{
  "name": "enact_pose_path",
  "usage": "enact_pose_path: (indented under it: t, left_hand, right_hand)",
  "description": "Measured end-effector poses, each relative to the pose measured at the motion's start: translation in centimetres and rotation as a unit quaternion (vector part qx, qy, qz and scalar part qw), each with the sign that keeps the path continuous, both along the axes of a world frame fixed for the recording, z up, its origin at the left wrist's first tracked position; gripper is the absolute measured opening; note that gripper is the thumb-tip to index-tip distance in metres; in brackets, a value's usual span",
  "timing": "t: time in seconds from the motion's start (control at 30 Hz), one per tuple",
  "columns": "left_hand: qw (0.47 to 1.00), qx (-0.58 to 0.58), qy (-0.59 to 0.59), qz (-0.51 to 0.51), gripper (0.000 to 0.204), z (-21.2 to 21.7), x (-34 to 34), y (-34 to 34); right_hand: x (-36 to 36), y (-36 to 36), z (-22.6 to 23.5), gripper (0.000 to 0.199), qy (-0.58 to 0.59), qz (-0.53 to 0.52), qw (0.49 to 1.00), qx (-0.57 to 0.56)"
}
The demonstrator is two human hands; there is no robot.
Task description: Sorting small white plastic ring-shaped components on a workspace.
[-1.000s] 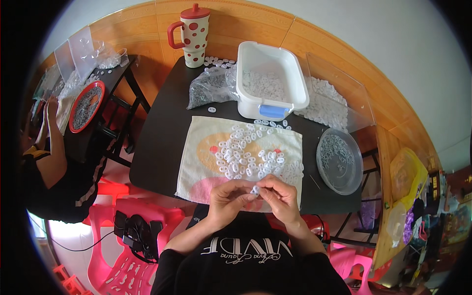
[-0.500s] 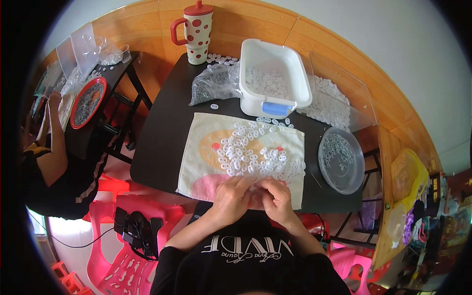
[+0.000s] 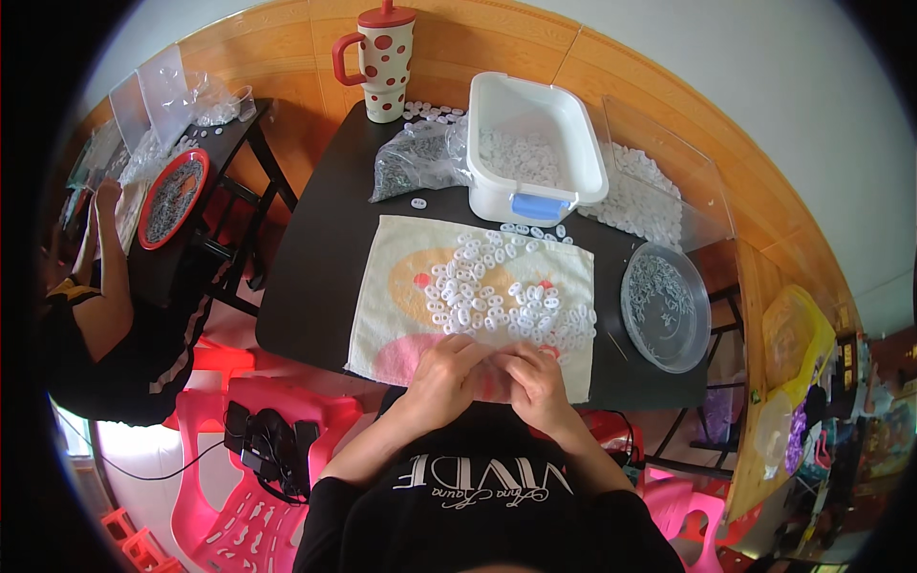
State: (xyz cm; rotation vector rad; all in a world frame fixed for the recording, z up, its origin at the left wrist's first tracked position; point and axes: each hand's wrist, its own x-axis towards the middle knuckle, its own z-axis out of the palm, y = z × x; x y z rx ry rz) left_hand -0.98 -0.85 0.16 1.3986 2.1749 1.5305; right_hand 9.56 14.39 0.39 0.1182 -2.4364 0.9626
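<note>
A dark rectangular table (image 3: 325,258) stands against a wood-panelled wall; at its near edge the left hand (image 3: 449,368) and right hand (image 3: 538,375) meet, fingers curled together over the hem of a cream towel with orange and pink print (image 3: 406,296), whether pinching anything I cannot tell; on the towel lies a heap of small white plastic rings (image 3: 501,298), too many to count; right, one round clear glass plate (image 3: 666,306); beyond, one white plastic tub with a blue latch (image 3: 530,143), one crinkled clear bag (image 3: 415,158), one red-spotted mug (image 3: 387,62).

Bright, even daylight; sharp centre, fisheye-bent edges.
</note>
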Motion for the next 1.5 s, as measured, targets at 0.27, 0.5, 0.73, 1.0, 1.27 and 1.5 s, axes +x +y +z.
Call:
enact_pose_path:
  t: [0.27,0.5,0.73,1.0,1.27,1.5]
  left_hand:
    - [1.0,0.01,0.0,0.002,0.021,-0.47,0.01,-0.1]
    - [1.0,0.012,0.008,-0.008,0.022,-0.38,0.02,-0.38]
    - [1.0,0.012,0.009,-0.008,0.024,-0.25,0.11,-0.57]
    - [0.999,0.01,0.033,-0.011,0.024,-0.26,0.03,-0.59]
    - [0.999,0.008,0.045,-0.025,0.029,-0.35,-0.05,-0.71]
    - [0.993,0.025,0.11,-0.028,0.028,-0.6,-0.03,-0.59]
  right_hand:
    - [-0.06,-0.18,0.24,0.031,0.012,-0.019,0.999,-0.038]
    - [0.15,-0.29,-0.06,0.03,0.007,-0.022,1.0,-0.019]
    - [0.11,-0.26,-0.34,0.026,0.018,-0.015,1.0,-0.009]
    - [0.01,-0.25,-0.44,0.025,0.034,-0.015,0.999,-0.004]
    - [-0.02,-0.29,-0.41,0.018,0.033,-0.009,0.999,0.036]
    - [0.04,-0.09,-0.49,0.014,0.039,0.02,0.994,0.095]
